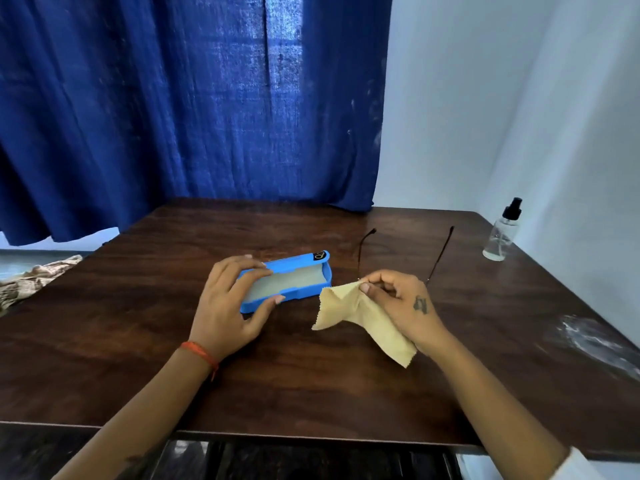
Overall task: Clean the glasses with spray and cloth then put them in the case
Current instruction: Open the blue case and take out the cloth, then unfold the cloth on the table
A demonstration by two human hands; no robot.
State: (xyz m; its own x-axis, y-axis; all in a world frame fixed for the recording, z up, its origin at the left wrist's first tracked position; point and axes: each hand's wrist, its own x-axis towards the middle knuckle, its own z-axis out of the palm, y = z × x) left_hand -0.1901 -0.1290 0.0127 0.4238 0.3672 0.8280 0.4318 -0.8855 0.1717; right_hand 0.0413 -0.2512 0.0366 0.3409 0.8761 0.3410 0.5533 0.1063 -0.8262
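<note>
The left hand (230, 303) reaches in from the lower left, palm down, forearm angled across the tabletop (311, 386). Its fingers (254, 264) curl over the far wall of the open blue case (287, 282) and the thumb presses the near wall, so the hand grips the case at its left end. The case lies flat near the middle of the tabletop, its grey lining showing and its lid hinged back on the far side. An orange thread (201, 355) circles the left wrist.

The right hand (401, 303) comes in from the lower right with the wrist bent inward, the back of the hand up and a small tattoo showing. Its thumb and fingertips are pinched closed on the yellow cloth (367, 323), which bunches at the fingers and hangs down toward the tabletop, just right of the case. The glasses (440, 251) are in the same hand behind the cloth; only the two dark temples show, pointing away from the person, the lenses hidden.

The spray bottle (502, 233) stands upright near the far right edge, well apart from both hands.
</note>
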